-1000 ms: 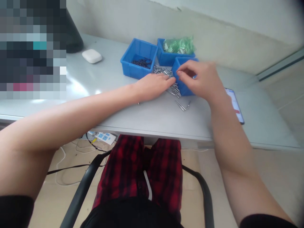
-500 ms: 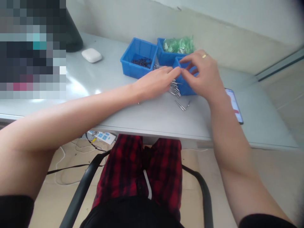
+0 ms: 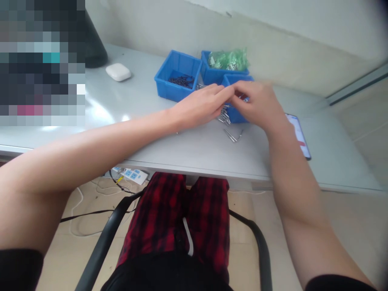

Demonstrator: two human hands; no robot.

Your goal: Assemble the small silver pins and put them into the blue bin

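My left hand [image 3: 204, 106] and my right hand [image 3: 256, 101] meet at the fingertips over the front blue bin [image 3: 238, 115]. Both have their fingers pressed together in a pinch; whatever lies between them is too small and hidden to make out. A little red shows inside that bin, just beyond my right fingers. Beneath my left fingers is a heap of thin silver metal pins [image 3: 224, 116], partly covered by the hand. A few more loose pins [image 3: 230, 135] lie on the table closer to me.
To the left stands a blue bin [image 3: 169, 89] of dark screws. Behind is another blue bin [image 3: 209, 72] with green plastic bags [image 3: 228, 60]. A white rounded case [image 3: 118, 72] and a phone [image 3: 299, 135] lie on the grey table [image 3: 194, 151].
My right hand has closed in on the left, its raised fingers curling down to the left fingertips. My left hand has stayed nearly in place.
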